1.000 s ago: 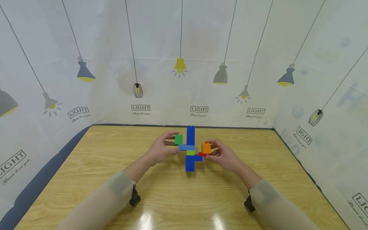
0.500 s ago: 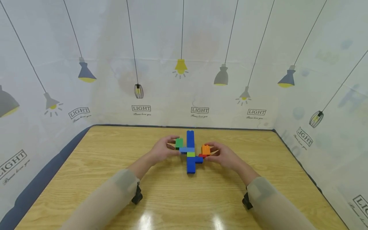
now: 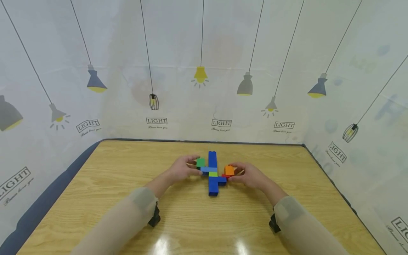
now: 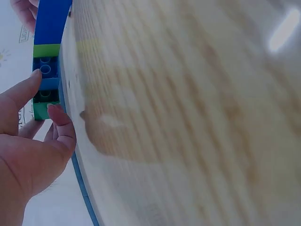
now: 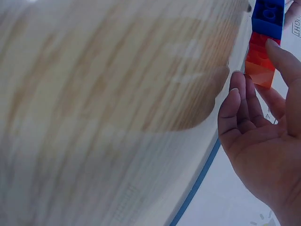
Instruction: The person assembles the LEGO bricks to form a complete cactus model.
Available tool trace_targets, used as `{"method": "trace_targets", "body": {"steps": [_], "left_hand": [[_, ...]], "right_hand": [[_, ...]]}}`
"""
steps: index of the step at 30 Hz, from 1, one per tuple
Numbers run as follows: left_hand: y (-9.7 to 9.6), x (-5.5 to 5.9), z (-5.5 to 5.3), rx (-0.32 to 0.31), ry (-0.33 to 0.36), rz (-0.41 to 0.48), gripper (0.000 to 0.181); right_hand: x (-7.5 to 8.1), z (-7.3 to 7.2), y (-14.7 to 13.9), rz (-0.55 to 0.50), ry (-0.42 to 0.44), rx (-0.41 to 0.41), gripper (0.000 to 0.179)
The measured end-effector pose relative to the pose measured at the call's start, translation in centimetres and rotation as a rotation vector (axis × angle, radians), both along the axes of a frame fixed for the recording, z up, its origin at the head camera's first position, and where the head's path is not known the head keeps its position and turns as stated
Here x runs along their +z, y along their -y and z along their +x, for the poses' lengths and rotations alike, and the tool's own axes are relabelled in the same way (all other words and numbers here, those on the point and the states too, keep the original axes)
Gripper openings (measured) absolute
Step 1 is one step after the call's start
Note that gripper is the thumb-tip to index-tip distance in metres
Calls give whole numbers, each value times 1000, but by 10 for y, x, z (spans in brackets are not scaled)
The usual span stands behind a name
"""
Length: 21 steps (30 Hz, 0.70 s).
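Observation:
Both hands hold a building-brick model between them in the head view. Its long dark blue column (image 3: pixel 213 186) has a lime brick (image 3: pixel 213 174) across the middle. A light blue brick (image 3: pixel 208 169) juts left, bearing a green brick (image 3: pixel 200 162). On the right, a short blue arm (image 3: pixel 222 180) carries a red brick (image 3: pixel 225 176) and an orange brick (image 3: pixel 228 170). My left hand (image 4: pixel 40 155) grips the green end, thumb against the light blue brick. My right hand (image 5: pixel 263 141) pinches the orange and red end. Hollow brick undersides show in both wrist views.
A glossy wooden table (image 3: pixel 191 219) with a dark blue border lies under the model. A pale backdrop (image 3: pixel 178 46) printed with hanging lamps rises behind and at both sides. Black wrist cameras (image 3: pixel 154 216) hang below the sleeves.
The model has moved down the head view, its far end more than its near end, so the column looks shorter. Both hands have gone with it, keeping their hold.

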<state>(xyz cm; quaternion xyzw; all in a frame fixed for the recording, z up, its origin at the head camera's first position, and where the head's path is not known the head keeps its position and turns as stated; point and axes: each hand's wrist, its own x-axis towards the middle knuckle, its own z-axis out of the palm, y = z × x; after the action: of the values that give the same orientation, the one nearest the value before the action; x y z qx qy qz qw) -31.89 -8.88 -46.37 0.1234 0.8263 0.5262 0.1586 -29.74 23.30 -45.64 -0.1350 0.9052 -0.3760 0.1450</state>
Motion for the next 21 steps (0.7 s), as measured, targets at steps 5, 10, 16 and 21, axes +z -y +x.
{"method": "trace_targets", "body": {"steps": [5,10,16,21], "left_hand": [[-2,-2,0,-21,21,-8,79],[-2,-5,1,-25,41,2,77],[0,-5,3,-31,46,10,76],[1,-5,3,-37,42,9,76]], "right_hand": [[-2,0,-1,18,24,0,64],[-4,0,-1,57,26,-7,62],[-4,2,-1,58,36,-8,62],[-5,2,-2,46,41,2,63]]}}
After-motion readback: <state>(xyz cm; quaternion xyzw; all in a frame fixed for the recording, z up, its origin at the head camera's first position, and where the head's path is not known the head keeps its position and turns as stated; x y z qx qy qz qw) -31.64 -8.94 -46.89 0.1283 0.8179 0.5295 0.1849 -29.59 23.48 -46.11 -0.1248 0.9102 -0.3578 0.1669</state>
